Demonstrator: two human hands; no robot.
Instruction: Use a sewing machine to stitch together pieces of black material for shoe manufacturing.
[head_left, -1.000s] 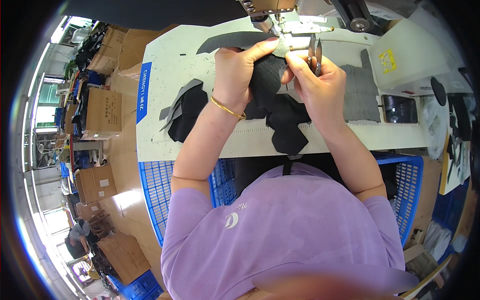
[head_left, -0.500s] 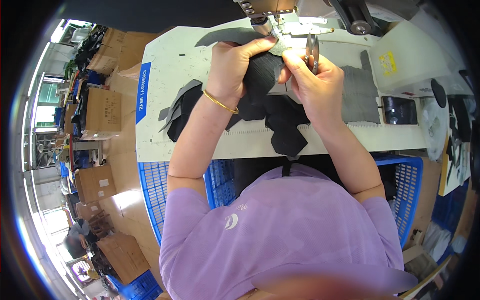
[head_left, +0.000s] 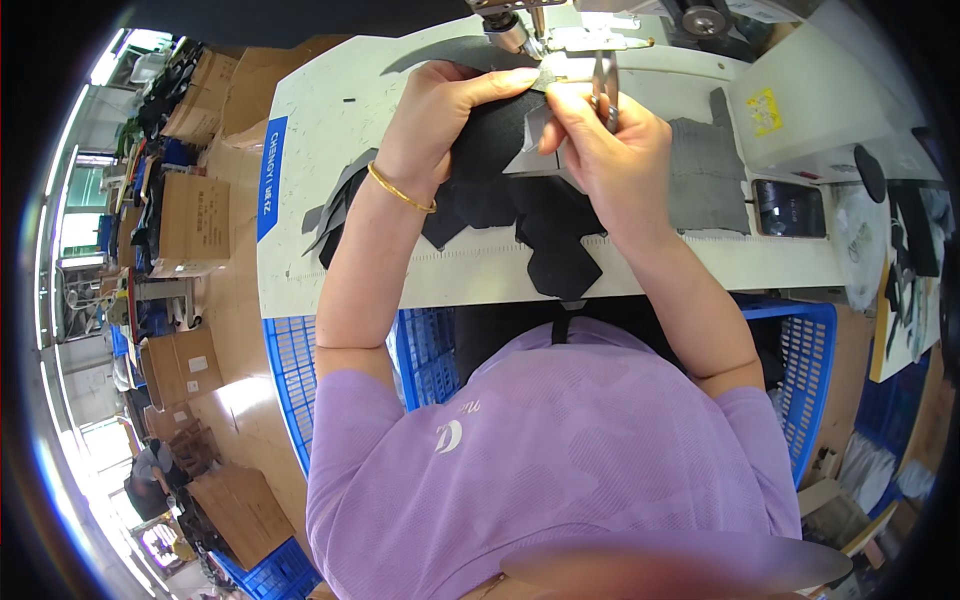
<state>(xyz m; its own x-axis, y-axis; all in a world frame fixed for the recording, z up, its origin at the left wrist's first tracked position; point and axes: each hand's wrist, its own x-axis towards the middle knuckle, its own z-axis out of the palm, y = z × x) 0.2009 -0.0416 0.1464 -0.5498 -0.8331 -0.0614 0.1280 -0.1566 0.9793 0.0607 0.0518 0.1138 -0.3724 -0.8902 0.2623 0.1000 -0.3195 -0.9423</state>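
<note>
My left hand (head_left: 425, 120) is closed on a black fabric piece (head_left: 490, 140), its thumb pressing near the sewing machine's needle area (head_left: 540, 48). At the piece's right edge my right hand (head_left: 620, 165) pinches a small grey fabric edge (head_left: 540, 120) between thumb and fingers. Dark thread snips (head_left: 606, 85) are also tucked in the right hand, blades pointing up and away from me. Below the hands lie several loose black fabric pieces (head_left: 560, 265) on the white machine table (head_left: 340, 290). The fingers hide part of the held piece.
A stack of dark pieces (head_left: 350, 200) lies at left, beside my forearm. To the right are grey fabric pieces (head_left: 705, 180), a dark phone (head_left: 788, 208) and the white machine body (head_left: 830, 110). Blue plastic baskets (head_left: 810, 370) stand below the table edge; cardboard boxes (head_left: 190, 215) are farther left.
The view has shifted slightly, so table and hands sit a little lower left. The snips have turned and look narrower. Both hands keep hold of the fabric near the needle.
</note>
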